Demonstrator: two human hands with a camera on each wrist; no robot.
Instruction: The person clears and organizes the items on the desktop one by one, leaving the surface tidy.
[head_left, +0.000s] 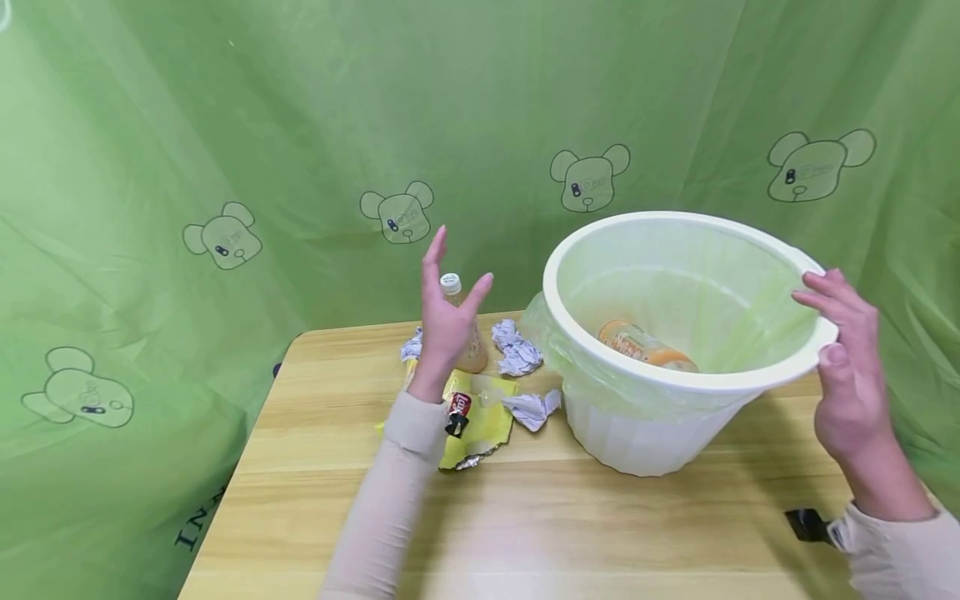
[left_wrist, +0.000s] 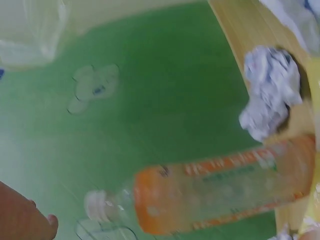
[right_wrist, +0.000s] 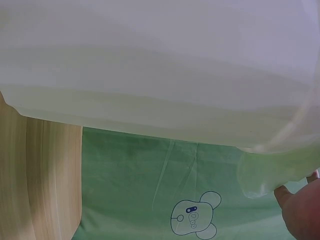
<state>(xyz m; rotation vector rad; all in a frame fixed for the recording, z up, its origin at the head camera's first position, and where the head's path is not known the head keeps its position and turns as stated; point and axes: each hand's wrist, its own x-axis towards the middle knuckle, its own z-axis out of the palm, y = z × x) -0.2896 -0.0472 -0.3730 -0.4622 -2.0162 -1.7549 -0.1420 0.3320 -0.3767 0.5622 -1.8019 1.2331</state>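
Observation:
My left hand point(head_left: 457, 271) is raised over the back of the table, fingers straight and spread, holding nothing. Just behind it stands a bottle of orange drink point(head_left: 471, 350) with a white cap; in the left wrist view the bottle point(left_wrist: 220, 195) lies clear of my fingertip point(left_wrist: 30, 222). My right hand point(head_left: 821, 325) grips the right rim of a white bin point(head_left: 645, 433), fingers over the edge and thumb beneath. The bin has a green liner and tilts towards me. A second orange bottle point(head_left: 645, 346) lies inside it. From the right wrist, the bin wall point(right_wrist: 150, 65) fills the view.
Crumpled paper balls point(head_left: 517, 348) point(head_left: 534, 408) and a flattened yellow snack bag point(head_left: 480, 421) lie on the wooden table point(head_left: 525, 517) left of the bin; one paper ball point(left_wrist: 270, 92) shows from the left wrist. A green bear-print curtain point(head_left: 225, 167) hangs behind.

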